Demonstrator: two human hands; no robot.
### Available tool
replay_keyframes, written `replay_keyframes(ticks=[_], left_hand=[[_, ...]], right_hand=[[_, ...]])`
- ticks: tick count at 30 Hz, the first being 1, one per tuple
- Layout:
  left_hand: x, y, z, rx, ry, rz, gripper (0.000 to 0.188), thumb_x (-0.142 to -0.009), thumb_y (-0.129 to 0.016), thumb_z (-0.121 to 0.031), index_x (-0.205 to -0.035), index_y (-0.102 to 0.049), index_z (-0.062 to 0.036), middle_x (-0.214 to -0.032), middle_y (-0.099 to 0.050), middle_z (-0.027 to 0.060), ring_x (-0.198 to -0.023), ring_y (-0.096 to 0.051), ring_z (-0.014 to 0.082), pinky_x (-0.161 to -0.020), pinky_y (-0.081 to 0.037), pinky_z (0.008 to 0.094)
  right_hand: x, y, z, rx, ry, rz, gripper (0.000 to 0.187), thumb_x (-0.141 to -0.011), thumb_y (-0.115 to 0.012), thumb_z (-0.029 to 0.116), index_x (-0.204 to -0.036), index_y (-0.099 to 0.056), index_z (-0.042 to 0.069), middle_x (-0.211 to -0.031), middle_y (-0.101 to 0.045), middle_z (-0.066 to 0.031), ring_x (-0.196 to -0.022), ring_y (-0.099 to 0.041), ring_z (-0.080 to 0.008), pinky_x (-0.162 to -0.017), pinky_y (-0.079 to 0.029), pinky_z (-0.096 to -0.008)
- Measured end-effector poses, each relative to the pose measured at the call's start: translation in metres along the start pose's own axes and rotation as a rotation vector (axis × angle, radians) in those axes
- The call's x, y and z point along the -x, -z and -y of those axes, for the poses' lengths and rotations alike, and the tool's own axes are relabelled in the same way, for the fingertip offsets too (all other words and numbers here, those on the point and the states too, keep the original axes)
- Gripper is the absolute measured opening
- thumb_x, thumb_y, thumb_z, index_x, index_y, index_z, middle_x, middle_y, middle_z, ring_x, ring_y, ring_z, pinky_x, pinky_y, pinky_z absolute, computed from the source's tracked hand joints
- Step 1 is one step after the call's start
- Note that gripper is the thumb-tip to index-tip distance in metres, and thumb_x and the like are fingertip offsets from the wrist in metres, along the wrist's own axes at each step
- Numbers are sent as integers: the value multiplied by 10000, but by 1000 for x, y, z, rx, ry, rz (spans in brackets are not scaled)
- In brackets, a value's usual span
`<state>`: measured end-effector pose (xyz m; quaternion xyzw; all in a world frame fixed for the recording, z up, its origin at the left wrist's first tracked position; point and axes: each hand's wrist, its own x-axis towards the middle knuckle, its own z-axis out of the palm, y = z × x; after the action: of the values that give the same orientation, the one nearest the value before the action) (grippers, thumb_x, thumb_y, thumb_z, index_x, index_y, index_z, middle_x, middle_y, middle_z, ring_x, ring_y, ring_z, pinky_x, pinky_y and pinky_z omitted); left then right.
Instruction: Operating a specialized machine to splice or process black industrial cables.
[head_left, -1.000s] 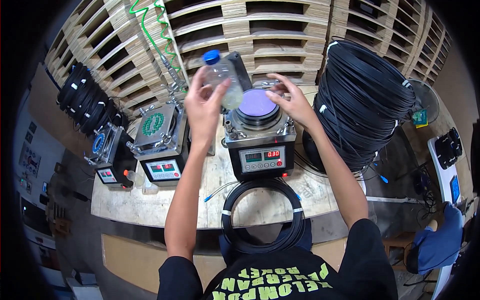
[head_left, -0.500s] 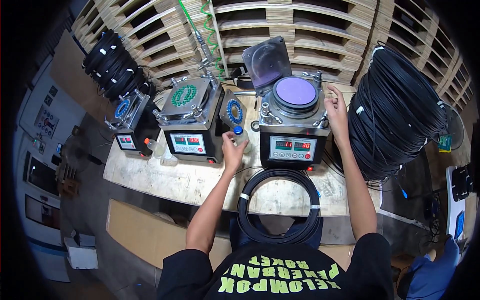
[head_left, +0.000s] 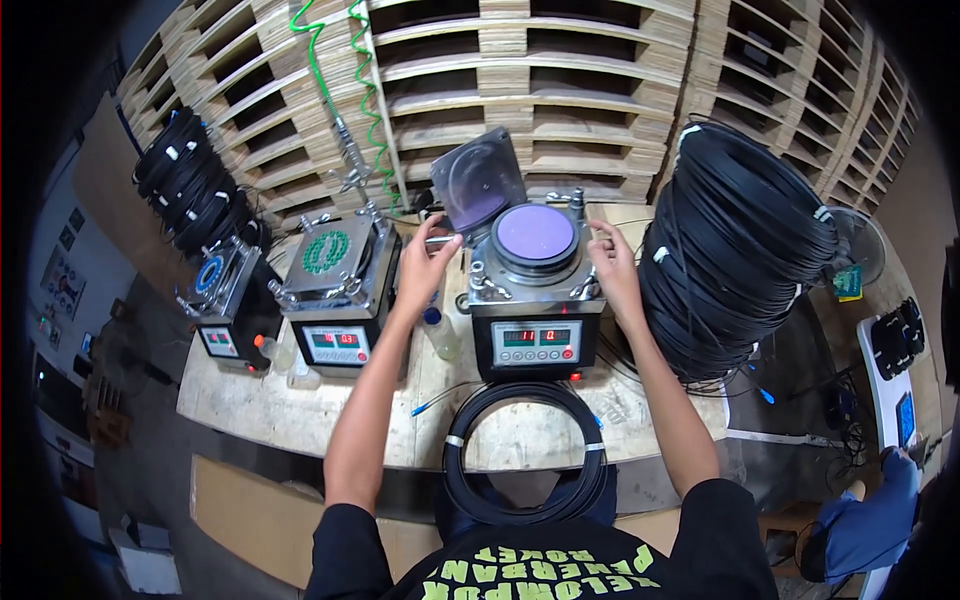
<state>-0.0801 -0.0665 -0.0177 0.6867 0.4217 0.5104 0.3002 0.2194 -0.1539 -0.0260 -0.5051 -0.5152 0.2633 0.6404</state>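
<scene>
My left hand reaches over the bench between two benchtop polishing machines. Its thumb and index finger are spread around a short silver bar; the other fingers are partly hidden. In front of that wrist stands a clear bottle with a blue cap. My right hand hovers beside the right edge of the nearest polishing machine, fingers bent and apart, with nothing in them. A round purple polishing film lies on top of this machine. Behind it, its square metal cover is tipped up.
A second polishing machine carries green connectors, a third blue ones. A coil of black cable overhangs the bench front. Tall cable coils stand at right. Pallets rise behind. A person in blue sits at right.
My left hand has let go of the blue-capped bottle and moved up to the silver bar. My right hand stays beside the machine. The view has shifted, so the scene sits lower and further left.
</scene>
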Motion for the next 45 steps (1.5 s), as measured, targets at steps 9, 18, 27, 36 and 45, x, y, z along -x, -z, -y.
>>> replay_keyframes(ticks=[9, 18, 27, 36, 45], left_hand=[[-55, -18, 20, 101, 114, 160, 220, -926, -716, -216, -876, -693, -3, -736, -618, -37, -640, -522, 49, -574, -451, 263], [-28, -11, -80, -560, -517, 29, 449, -909, -619, -54, -1355, -563, -69, -978, -693, 175, -854, -691, 348, -754, -554, 450], [-35, -16, -97, -347, -318, 169, 973, -710, -819, -40, -1538, -310, -98, -1185, -629, 225, -1033, -646, 395, -876, -545, 429], [-52, -19, -54, 489, 306, 356, 875, -829, -787, -38, -1539, -281, 24, -862, -659, 35, -818, -613, 116, -724, -488, 254], [-34, -12, -22, 482, 443, 417, 794, -830, -795, -55, -1502, -376, 10, -854, -661, 6, -702, -563, 50, -638, -461, 184]], right_hand=[[-19, -1, 20, 135, -13, 177, 400, -930, -629, 92, -1317, -576, 9, -722, -511, 44, -651, -466, -28, -595, -398, -213], [-43, -31, 130, -345, -209, 273, 689, -967, -667, 309, -1475, -328, -9, -783, -621, -51, -604, -564, -87, -515, -429, -214], [-48, -9, 85, -565, -66, 207, 629, -943, -665, 162, -1439, -324, -20, -824, -667, -57, -573, -566, -80, -474, -394, -223], [-71, 14, 26, -239, -206, 351, 656, -950, -683, 194, -1495, -366, 12, -865, -648, -28, -610, -533, -62, -490, -414, -212], [-62, 18, 6, -103, -323, 385, 680, -947, -676, 178, -1517, -345, 10, -795, -590, -11, -594, -515, -78, -503, -412, -225]])
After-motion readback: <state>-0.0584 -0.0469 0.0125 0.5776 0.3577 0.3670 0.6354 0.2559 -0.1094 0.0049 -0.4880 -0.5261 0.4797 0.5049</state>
